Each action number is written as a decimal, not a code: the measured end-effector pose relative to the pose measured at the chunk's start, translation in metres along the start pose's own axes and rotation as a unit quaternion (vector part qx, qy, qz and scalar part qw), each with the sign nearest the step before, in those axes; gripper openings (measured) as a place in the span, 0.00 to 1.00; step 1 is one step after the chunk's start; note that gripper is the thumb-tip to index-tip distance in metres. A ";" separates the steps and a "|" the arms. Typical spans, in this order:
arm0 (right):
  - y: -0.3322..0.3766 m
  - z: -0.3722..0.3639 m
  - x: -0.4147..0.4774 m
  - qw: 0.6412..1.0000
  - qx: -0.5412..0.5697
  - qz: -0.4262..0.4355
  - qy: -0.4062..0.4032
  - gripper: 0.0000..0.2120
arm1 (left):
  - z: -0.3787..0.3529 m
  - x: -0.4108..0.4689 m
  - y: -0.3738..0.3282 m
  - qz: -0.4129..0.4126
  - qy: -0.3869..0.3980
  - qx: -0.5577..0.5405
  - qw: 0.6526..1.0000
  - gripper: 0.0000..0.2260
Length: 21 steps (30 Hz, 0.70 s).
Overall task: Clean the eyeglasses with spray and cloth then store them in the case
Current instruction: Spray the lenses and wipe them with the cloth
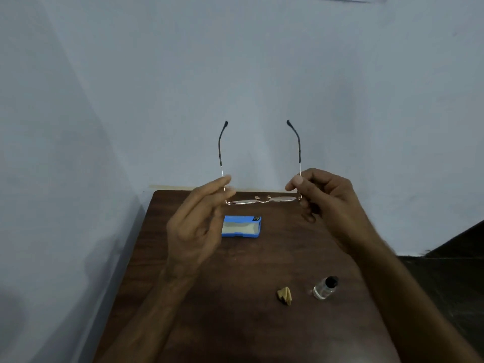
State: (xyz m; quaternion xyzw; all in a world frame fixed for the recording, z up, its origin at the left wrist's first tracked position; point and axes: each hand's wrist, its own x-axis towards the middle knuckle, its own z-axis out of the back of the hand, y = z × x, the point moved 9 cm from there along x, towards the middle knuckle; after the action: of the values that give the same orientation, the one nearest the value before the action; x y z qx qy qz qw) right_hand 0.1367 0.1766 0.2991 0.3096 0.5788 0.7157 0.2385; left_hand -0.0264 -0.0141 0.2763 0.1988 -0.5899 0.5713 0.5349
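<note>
Table [235, 323]: one eyeglasses [263, 200], two hands.

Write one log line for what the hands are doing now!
eyeglasses: held up, temples open | left hand, right hand: pinching hinges | cloth, spray bottle: on table

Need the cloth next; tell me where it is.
In the head view the small yellow cloth lies crumpled on the brown table, near the person and right of centre, just left of the spray bottle.
</note>
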 end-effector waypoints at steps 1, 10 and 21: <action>0.008 -0.002 -0.004 0.998 -0.051 0.028 -0.011 0.12 | 0.001 -0.004 0.003 0.024 -0.019 -0.005 1.000 0.13; 0.036 -0.009 -0.031 0.923 -0.307 0.203 -0.112 0.07 | -0.011 -0.032 0.032 0.248 -0.078 -0.123 0.958 0.14; -0.031 0.018 -0.033 0.928 -0.269 0.220 -0.138 0.06 | -0.031 -0.033 0.043 0.233 0.009 -0.053 0.971 0.11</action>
State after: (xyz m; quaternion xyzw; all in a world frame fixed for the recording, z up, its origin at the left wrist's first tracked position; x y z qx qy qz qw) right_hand 0.1717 0.1725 0.2663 0.4491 0.2434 0.8293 0.2267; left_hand -0.0386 0.0127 0.2216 0.0220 -0.6444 0.6500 0.4022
